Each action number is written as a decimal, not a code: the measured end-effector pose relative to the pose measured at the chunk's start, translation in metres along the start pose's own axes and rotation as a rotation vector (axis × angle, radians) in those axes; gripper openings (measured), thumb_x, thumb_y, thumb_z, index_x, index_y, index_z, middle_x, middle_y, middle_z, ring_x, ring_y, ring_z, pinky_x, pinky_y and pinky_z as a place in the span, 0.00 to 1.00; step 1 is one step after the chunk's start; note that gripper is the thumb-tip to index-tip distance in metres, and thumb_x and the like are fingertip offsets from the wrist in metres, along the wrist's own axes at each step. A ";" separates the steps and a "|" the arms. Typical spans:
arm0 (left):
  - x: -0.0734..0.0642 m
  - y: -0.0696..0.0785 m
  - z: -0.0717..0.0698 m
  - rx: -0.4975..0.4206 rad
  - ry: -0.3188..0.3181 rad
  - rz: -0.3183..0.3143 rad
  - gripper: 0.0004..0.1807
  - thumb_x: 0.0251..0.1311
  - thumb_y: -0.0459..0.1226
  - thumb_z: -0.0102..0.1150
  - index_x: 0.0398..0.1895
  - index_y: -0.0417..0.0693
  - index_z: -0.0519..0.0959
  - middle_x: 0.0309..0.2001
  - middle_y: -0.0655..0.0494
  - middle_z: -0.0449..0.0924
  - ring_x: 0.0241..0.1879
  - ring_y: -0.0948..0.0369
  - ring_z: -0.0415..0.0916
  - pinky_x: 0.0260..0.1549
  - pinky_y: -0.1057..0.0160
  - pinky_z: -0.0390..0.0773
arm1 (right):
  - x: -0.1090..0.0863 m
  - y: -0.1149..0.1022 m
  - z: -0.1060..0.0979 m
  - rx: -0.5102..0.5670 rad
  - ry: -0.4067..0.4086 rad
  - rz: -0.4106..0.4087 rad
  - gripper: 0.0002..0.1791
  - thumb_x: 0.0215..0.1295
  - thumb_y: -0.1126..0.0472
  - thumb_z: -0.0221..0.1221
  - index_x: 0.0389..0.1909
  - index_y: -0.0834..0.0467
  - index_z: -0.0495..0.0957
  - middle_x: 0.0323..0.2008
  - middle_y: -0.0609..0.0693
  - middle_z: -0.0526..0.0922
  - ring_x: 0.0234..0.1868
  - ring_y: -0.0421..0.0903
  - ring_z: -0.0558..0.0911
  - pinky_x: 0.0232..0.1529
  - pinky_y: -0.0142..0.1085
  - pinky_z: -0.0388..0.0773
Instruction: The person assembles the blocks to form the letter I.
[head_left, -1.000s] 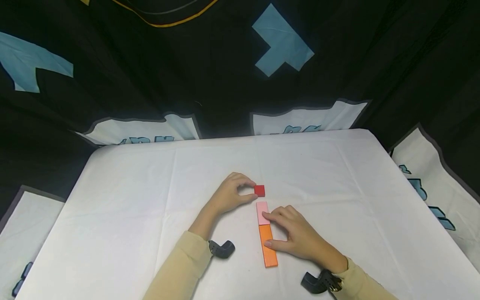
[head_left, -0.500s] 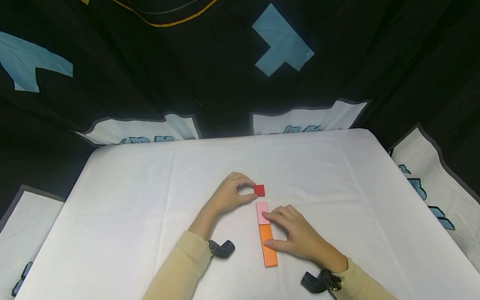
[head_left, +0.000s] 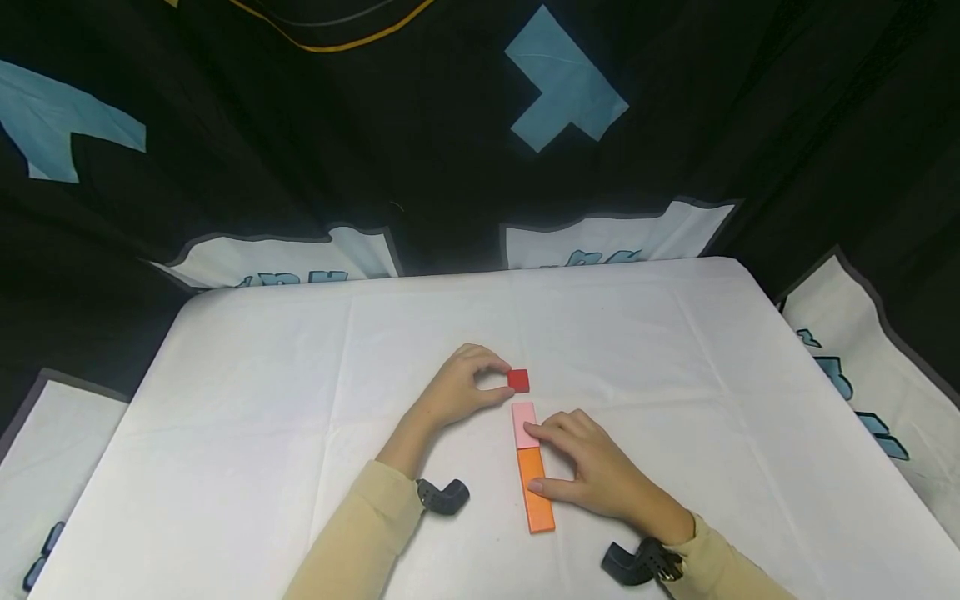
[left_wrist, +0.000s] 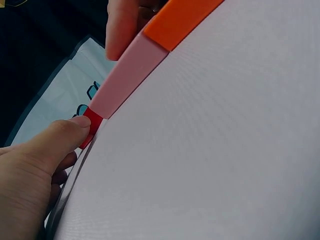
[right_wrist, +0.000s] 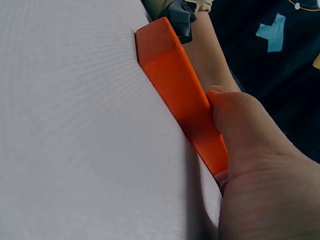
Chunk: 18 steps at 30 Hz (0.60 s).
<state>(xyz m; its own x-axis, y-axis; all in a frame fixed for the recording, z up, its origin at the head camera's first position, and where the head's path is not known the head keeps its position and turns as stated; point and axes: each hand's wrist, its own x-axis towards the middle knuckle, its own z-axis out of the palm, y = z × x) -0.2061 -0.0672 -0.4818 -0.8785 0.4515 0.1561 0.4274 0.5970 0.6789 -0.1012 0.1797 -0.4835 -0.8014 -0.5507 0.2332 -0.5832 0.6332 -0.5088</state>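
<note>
In the head view a small red block [head_left: 518, 381] lies on the white-covered table. My left hand [head_left: 456, 387] pinches it at its left side, thumb low and index finger high; the left wrist view has the thumb against the red block [left_wrist: 91, 126]. A pink block [head_left: 522, 414] lies below the red one, a narrow gap between them. End to end with the pink block is a longer orange block [head_left: 535, 508]. My right hand [head_left: 592, 467] rests its index fingertip on the pink block and its thumb on the orange block [right_wrist: 172, 80], the two spread apart.
The white tablecloth [head_left: 247, 400] covers the table around the blocks. A dark cloth [head_left: 450, 167] with pale blue shapes hangs behind the far table edge. Black wrist devices [head_left: 444, 497] sit at both cuffs, close to the table surface.
</note>
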 end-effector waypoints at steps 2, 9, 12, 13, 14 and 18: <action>0.000 0.000 0.000 0.003 0.001 -0.002 0.18 0.55 0.47 0.72 0.48 0.55 0.84 0.48 0.61 0.82 0.57 0.61 0.74 0.65 0.57 0.74 | 0.000 0.000 0.000 0.001 0.001 -0.002 0.37 0.57 0.35 0.66 0.66 0.45 0.74 0.53 0.36 0.76 0.53 0.35 0.70 0.55 0.38 0.74; 0.000 0.000 -0.001 0.003 0.001 -0.003 0.18 0.54 0.47 0.72 0.48 0.55 0.84 0.48 0.61 0.82 0.56 0.61 0.74 0.64 0.57 0.74 | 0.000 0.000 0.000 0.000 0.001 0.001 0.37 0.57 0.35 0.66 0.66 0.44 0.74 0.53 0.36 0.76 0.53 0.34 0.70 0.54 0.38 0.74; 0.001 0.001 -0.001 0.002 0.001 0.003 0.18 0.54 0.47 0.72 0.48 0.55 0.84 0.48 0.61 0.82 0.56 0.61 0.74 0.64 0.57 0.74 | 0.000 -0.001 -0.001 0.000 -0.001 0.004 0.37 0.56 0.35 0.66 0.66 0.44 0.74 0.54 0.36 0.76 0.53 0.34 0.70 0.55 0.38 0.74; 0.000 0.001 -0.001 0.003 0.000 0.003 0.18 0.54 0.47 0.72 0.48 0.55 0.84 0.48 0.61 0.82 0.56 0.61 0.74 0.64 0.57 0.74 | 0.000 -0.001 -0.001 0.001 -0.002 0.005 0.37 0.56 0.35 0.66 0.66 0.44 0.73 0.54 0.36 0.76 0.53 0.34 0.70 0.55 0.38 0.74; 0.000 0.001 -0.001 0.001 0.000 0.003 0.18 0.54 0.47 0.72 0.48 0.55 0.84 0.48 0.61 0.82 0.56 0.61 0.74 0.64 0.57 0.74 | 0.000 -0.001 -0.001 0.002 -0.002 0.006 0.37 0.56 0.35 0.66 0.66 0.44 0.73 0.54 0.36 0.76 0.53 0.34 0.70 0.55 0.38 0.74; 0.000 0.001 -0.002 -0.010 0.006 -0.004 0.20 0.53 0.48 0.72 0.49 0.55 0.84 0.48 0.61 0.82 0.56 0.60 0.74 0.64 0.56 0.75 | 0.000 -0.001 -0.001 0.003 -0.002 0.005 0.38 0.56 0.34 0.66 0.66 0.44 0.74 0.54 0.35 0.76 0.53 0.34 0.70 0.54 0.37 0.74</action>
<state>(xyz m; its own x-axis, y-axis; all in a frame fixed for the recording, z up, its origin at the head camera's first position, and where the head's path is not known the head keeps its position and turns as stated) -0.2064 -0.0681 -0.4797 -0.8816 0.4448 0.1579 0.4217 0.5920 0.6868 -0.1010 0.1792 -0.4820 -0.8039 -0.5490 0.2290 -0.5791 0.6342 -0.5123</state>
